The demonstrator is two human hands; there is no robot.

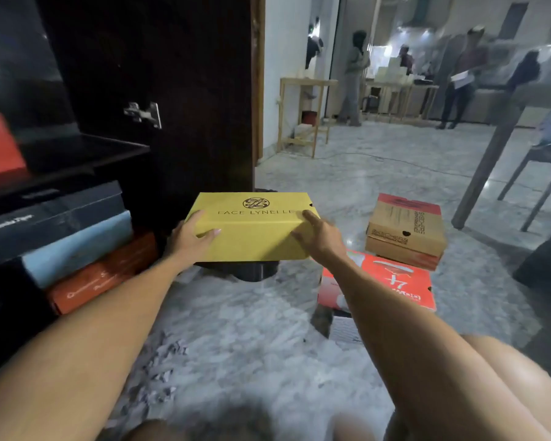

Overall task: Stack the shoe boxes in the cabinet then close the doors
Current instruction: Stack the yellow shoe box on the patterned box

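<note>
The person holds the yellow shoe box (252,230) by its two short ends, the left hand (193,235) wrapped round the left end and the right hand (318,233) clasping the right one, so its long axis runs left to right. It sits on a dark box (248,270) on the floor, in front of the open cabinet door (178,90). The cabinet's stack, topped by a black box (54,218), lies to the left, on the left hand's side, so the box likely must swing leftward.
</note>
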